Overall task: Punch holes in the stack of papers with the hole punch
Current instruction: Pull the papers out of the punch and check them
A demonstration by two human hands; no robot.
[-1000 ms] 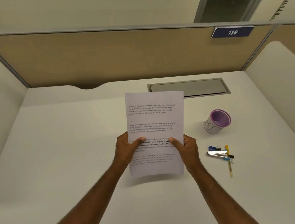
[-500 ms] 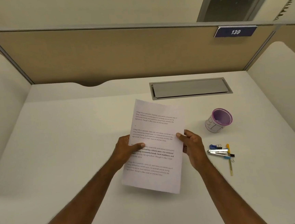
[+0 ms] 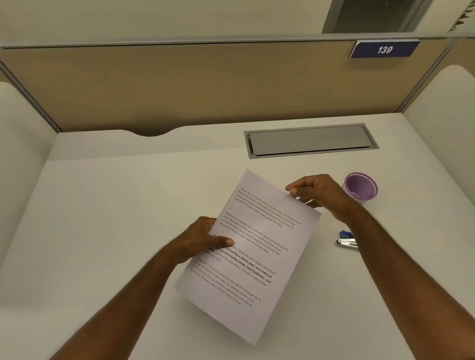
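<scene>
Papers [image 3: 254,253] held tilted above the desk [image 3: 106,234] left of the cup [image 3: 361,185] — left hand [image 3: 198,240] gripping one edge, right hand [image 3: 314,190] pinching the far edge — probably to square an edge for punching.

On my feed the desk [image 3: 119,219] reads as plain off-white. The papers [image 3: 254,258] are white with rows of fine black print and one bolder black line across the middle. At 2 o'clock from the papers I see a cup [image 3: 361,185] with a purple rim and purple interior. At 3 o'clock lies a blue clip [image 3: 345,233] beside a silver metal tool [image 3: 346,243]. The back partition [image 3: 193,83] is tan. Its sign [image 3: 384,49] is dark blue with white numerals, 139. The desk's recessed panel [image 3: 310,140] is grey.
</scene>
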